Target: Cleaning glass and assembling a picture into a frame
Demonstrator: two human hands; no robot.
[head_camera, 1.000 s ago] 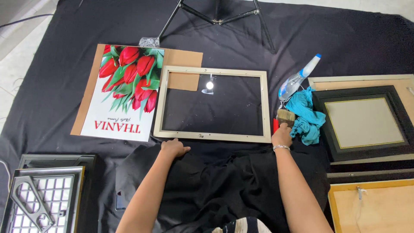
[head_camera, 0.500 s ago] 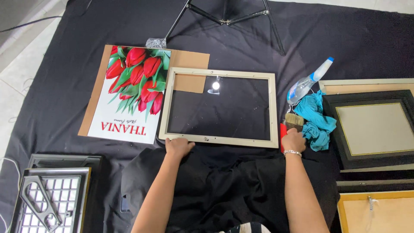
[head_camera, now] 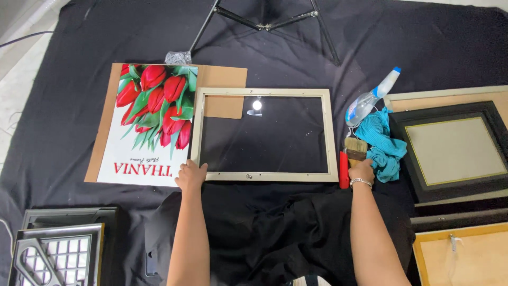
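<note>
A pale wooden picture frame with a glass pane lies flat on the black cloth. My left hand sits with curled fingers on its near left corner, right beside the lower corner of a poster of red tulips. My right hand is closed over the handle of a paintbrush just right of the frame, its tan bristles pointing away from me. A red handle lies between the brush and the frame.
A brown backing board lies under the poster. To the right are a spray bottle, a teal cloth and stacked dark and gold frames. Tripod legs stand at the far side. A grey grid tray is near left.
My left hand slid left along the frame's near edge to its corner. My right hand stayed on the brush. The view shifted slightly.
</note>
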